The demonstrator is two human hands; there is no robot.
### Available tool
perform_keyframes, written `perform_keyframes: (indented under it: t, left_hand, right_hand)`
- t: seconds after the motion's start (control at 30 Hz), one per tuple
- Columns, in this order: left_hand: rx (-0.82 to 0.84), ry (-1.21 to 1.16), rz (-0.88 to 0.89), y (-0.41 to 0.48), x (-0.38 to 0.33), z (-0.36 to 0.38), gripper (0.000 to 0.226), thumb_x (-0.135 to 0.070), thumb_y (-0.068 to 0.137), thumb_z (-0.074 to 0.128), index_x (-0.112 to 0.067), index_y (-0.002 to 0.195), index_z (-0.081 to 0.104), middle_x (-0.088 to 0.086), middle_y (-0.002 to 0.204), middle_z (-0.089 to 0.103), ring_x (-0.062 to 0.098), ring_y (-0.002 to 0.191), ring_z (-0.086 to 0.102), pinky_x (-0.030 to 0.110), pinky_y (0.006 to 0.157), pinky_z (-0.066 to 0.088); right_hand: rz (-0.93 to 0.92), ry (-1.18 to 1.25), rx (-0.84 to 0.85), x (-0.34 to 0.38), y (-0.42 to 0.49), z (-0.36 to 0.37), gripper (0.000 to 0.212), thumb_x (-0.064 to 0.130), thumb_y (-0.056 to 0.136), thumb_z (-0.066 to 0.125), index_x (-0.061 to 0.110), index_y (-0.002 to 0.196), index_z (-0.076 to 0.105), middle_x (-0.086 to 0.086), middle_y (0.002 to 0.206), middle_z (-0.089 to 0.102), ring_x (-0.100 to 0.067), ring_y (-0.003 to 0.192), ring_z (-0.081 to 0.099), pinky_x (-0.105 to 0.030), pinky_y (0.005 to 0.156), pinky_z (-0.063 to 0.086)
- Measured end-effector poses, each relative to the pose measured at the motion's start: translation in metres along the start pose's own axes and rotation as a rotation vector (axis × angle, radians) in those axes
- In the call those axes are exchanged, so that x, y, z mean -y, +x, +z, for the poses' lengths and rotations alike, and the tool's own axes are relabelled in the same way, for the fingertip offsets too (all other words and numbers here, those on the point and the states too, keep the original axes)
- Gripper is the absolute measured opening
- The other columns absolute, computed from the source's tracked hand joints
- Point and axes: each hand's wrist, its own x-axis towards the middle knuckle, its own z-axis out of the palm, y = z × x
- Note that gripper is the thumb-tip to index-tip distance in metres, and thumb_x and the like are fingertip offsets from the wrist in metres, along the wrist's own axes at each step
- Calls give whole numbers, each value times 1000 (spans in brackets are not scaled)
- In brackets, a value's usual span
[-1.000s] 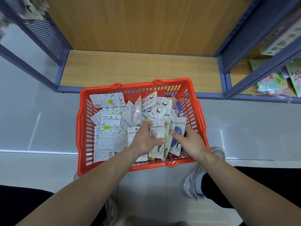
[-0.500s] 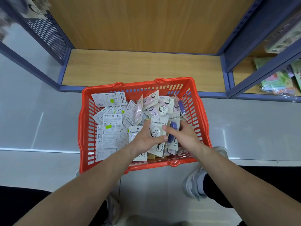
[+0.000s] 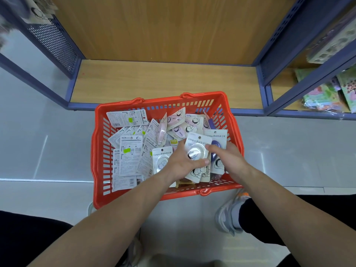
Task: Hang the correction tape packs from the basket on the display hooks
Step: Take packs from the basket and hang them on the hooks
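while one slotted red plastic basket holds heaped packs, one card pack with a round clear blister is gripped over them by the left hand; the hold of the right hand cannot be told.

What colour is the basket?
The basket is orange-red, clearest in the head view.

held packs: lower ones hidden | top-left goods: blurred | right-shelf goods: cropped
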Motion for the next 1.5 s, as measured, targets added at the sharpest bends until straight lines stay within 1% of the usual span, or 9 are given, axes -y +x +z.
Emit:
perform_keyframes:
  t: [0.17, 0.3, 0.47, 0.77, 0.9, 1.0, 1.17, 1.3, 1.5]
  left_hand:
    - [-104, -81, 54, -13, -12, -29, 102, -19, 80, 88, -27, 154, 17, -21, 129, 46, -6, 110, 53, 4, 83, 43]
    - [-137, -185, 19, -24, -18, -56, 58, -28, 97, 65, -33, 146, 34, -14, 138, 56, 3, 117, 56, 38, 109, 44]
    - [-205, -232, 44, -28, -14, -76, 43, -33, 93, 74, -37, 131, 54, -9, 124, 68, -1, 102, 69, 18, 82, 54]
    - [-291, -306, 38, -44, -37, -109, 91, -59, 66, 83, -33, 146, 48, -10, 130, 68, 16, 122, 64, 48, 107, 50]
    - [-330, -297, 92, -64, -56, -153, 53, -40, 81, 83, -32, 129, 60, -8, 113, 75, 19, 107, 72, 49, 100, 55]
    - [-339, -221, 116, -91, -62, -197, 63, -50, 74, 85, -32, 128, 60, -5, 115, 75, 23, 106, 74, 51, 99, 55]
    - [-437, -163, 137, -134, -59, -255, 78, -59, 56, 84, -32, 125, 61, -2, 115, 75, 20, 102, 75, 48, 95, 57]
    - [-555, -285, 174, -157, -41, -287, 49, -37, 76, 86, -29, 119, 64, 4, 111, 76, 22, 97, 75, 29, 68, 58]
    - [-728, -379, 253, -162, -34, -336, 44, -30, 85, 83, -35, 122, 59, -7, 108, 74, 5, 88, 74, 21, 68, 57]
  right_hand:
    - [-8, 69, 112, 17, 7, 31, 45, 42, 83, 75, 35, 126, 68, 11, 121, 74, -17, 118, 68, -48, 107, 49]
    - [-20, 112, 158, 24, 12, 53, 47, 42, 85, 76, 29, 129, 66, 9, 122, 74, -17, 117, 69, -49, 109, 48]
    - [37, 161, 197, 29, 12, 67, 45, 41, 85, 79, 27, 126, 67, 7, 122, 75, -20, 118, 68, -50, 110, 46]
    - [-89, 149, 121, 58, 16, 84, 72, 48, 71, 86, 30, 133, 56, 10, 126, 71, -18, 120, 66, -53, 107, 49]
    - [-167, 107, 122, 85, 21, 92, 31, 9, 89, 76, 20, 117, 68, 0, 107, 78, -21, 102, 73, -48, 99, 56]
    - [-188, 63, 156, 106, 23, 106, 34, -9, 89, 63, 15, 112, 70, -10, 106, 77, -29, 99, 71, -46, 90, 56]
    - [-256, 53, 202, 141, 22, 153, 22, -4, 87, 73, 5, 107, 72, -9, 94, 80, -21, 79, 75, -35, 72, 61]
    - [-297, 13, 205, 175, 34, 206, 15, 9, 90, 76, 9, 105, 73, -5, 93, 80, -22, 82, 77, -40, 78, 62]
    - [-469, -93, 226, 233, 55, 290, 7, 12, 94, 71, 16, 99, 71, 7, 84, 78, -7, 69, 69, -22, 64, 53]
